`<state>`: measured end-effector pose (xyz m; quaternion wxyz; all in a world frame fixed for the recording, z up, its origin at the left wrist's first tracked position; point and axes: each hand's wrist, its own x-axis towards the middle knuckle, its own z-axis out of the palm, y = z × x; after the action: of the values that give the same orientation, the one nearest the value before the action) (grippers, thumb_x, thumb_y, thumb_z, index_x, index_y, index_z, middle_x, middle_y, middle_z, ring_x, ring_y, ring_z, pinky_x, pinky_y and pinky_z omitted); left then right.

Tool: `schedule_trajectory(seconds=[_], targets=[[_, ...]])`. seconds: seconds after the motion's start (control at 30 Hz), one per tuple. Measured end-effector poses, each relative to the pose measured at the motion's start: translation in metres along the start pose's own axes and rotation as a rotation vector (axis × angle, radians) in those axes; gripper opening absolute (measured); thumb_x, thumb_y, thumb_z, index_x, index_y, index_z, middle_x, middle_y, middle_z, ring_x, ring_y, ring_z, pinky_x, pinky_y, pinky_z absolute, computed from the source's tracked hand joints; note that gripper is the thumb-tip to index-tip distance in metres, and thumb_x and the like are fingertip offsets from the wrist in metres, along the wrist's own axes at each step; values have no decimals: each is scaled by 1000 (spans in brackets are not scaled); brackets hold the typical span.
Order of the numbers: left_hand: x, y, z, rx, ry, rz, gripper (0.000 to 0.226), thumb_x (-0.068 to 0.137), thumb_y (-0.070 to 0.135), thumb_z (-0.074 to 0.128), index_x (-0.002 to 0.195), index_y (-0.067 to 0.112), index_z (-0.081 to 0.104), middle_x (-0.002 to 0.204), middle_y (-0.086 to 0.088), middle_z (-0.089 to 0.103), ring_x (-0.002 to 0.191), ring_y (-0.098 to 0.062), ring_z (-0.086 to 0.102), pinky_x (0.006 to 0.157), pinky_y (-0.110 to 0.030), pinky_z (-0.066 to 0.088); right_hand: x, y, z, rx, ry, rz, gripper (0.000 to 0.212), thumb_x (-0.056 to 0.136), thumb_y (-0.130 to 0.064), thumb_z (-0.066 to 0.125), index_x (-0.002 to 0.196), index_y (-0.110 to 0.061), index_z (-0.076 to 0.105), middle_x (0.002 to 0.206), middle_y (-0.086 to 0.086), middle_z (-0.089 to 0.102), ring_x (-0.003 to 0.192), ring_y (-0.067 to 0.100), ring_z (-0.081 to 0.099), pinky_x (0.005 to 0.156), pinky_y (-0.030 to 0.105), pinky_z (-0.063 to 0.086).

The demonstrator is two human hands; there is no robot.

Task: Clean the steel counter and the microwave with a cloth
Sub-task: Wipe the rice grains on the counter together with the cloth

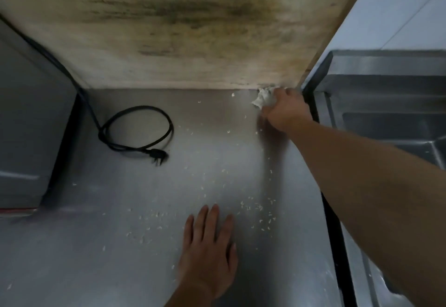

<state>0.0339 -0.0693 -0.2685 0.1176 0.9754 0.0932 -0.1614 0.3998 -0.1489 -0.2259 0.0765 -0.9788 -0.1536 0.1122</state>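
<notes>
The right hand [284, 111] grips a wadded white cloth [263, 97], fingers curled round it, at the steel desk's [135, 253] far right corner, where crumbs [251, 206] collect. The left hand [208, 248] lies flat with straight fingers, likely bracing that reach.

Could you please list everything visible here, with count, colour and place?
Steel counter: one, grey, across the middle, strewn with pale crumbs.
Cloth: one, white, crumpled, far right corner of the counter.
Power cord: one, black, coiled on the counter, left of centre, unplugged.
Microwave: one, grey, far left.
Board: one, stained beige, upright behind the counter.
Sink: one, steel, right.
Right hand: holds the cloth.
Left hand: flat on the counter, near edge.
</notes>
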Motion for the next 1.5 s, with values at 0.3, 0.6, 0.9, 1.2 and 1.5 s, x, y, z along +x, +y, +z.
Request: schedule_trajectory(seconds=[0.3,0.6,0.9,1.2,1.5], targets=[[-3,-2,0,-9,-8,-16,62,85,46,50,144,26,48,153,-14,43,142,-38,39,111,-56,23,-11,-42,44,-32,186,79,51,94,-39,42,136,-9,45,135,18,47,122,39,42,100,45,37],[-5,-3,-1,-21,-4,-15,62,84,45,49,143,25,50,152,-14,45,140,-38,41,111,-57,22,-128,-55,62,158,116,-399,27,87,-15,56,112,-15,66,115,7,60,105,26,49,90,37,49],[-3,-3,1,-37,9,2,62,83,46,53,141,26,53,152,-13,45,140,-37,39,111,-55,21,-17,-86,12,153,346,-425,42,83,-9,52,123,-15,64,122,15,58,109,36,52,88,39,48],[-1,-6,4,-41,51,-12,56,89,47,47,142,28,49,153,-11,40,142,-35,34,115,-53,16,9,-109,47,-99,129,-367,48,87,-13,52,136,-16,52,136,15,45,123,37,42,102,44,43],[-1,-3,2,-46,71,-45,58,89,45,47,144,29,47,155,-10,39,143,-32,29,117,-50,15,-88,-70,58,77,116,-415,37,83,-22,56,119,-19,65,114,9,56,105,30,47,81,34,46]])
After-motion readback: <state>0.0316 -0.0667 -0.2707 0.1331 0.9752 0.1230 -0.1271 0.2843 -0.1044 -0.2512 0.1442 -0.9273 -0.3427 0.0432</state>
